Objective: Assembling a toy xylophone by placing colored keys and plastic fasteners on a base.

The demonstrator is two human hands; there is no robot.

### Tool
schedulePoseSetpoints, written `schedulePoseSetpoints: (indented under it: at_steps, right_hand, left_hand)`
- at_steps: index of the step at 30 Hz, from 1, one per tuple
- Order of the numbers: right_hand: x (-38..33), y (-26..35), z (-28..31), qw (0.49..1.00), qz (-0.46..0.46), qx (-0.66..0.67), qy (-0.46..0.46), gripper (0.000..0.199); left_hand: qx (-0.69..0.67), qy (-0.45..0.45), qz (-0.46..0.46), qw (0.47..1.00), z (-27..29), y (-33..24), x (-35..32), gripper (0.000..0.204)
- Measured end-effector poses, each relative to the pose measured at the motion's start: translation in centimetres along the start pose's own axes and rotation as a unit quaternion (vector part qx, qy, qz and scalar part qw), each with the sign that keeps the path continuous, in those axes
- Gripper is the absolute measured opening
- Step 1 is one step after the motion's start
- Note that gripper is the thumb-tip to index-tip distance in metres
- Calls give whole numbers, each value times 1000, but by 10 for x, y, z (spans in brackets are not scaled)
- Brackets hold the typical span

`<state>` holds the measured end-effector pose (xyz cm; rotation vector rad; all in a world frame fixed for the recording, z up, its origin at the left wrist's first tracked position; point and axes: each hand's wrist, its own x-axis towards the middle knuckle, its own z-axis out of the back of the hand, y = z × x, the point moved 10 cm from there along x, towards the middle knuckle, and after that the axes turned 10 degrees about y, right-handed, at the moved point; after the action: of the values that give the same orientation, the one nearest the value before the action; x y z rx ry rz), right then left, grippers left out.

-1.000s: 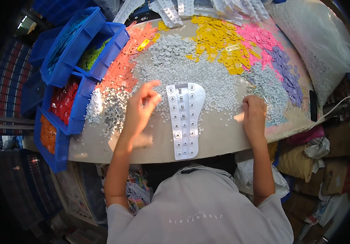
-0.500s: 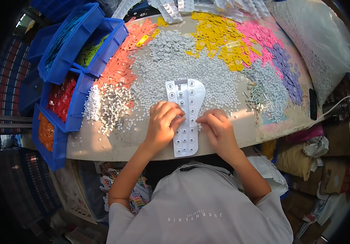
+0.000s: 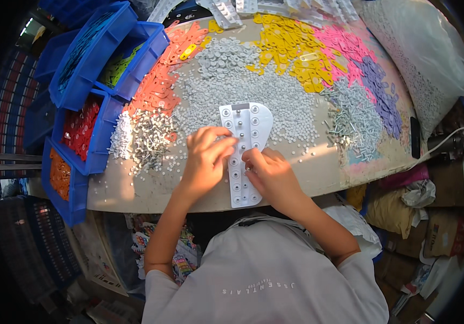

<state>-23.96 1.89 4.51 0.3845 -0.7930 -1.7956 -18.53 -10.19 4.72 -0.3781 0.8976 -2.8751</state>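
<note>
A long white plastic board (image 3: pixel 263 127) with one rounded side lies at the table's near edge. Rows of round grey washer-like pieces and small shiny metal studs sit along it. My left hand (image 3: pixel 202 162) is over the board's left side, its fingers apart and slightly blurred, with nothing visible in them. Over the lower middle of the board, my right hand (image 3: pixel 275 175) has its thumb and fingertips pinched together. Whatever they hold, if anything, is too small and hidden to name.
Small grey round pieces (image 3: pixel 205 89) spread behind the board. Left are metal rivets (image 3: pixel 154 135) and blue bins (image 3: pixel 114 110) of coloured parts; right, silver screw-like pins (image 3: pixel 359 124). Orange, yellow (image 3: pixel 280 43), pink and purple tabs ring the back, with a clear bag (image 3: pixel 431 65) far right.
My right hand has moved left, from beside the board to over its middle. My left hand has shifted slightly left and its fingers have spread.
</note>
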Motion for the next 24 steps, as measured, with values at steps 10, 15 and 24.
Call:
schedulePoseSetpoints:
  at_steps: [10,15,24]
  right_hand:
    - [-1,16,9,994,16,-98,35,34]
    - [-24,-39,89,975,-109,-156,-113,25]
    - [-70,-125,121,931,-212,-256,-153,14]
  left_hand:
    - [53,-106,131,984,62,132,42,12]
    - [110,-100,92,985,65,160,70,11]
    - [157,-29,54,986,53,146,81,10]
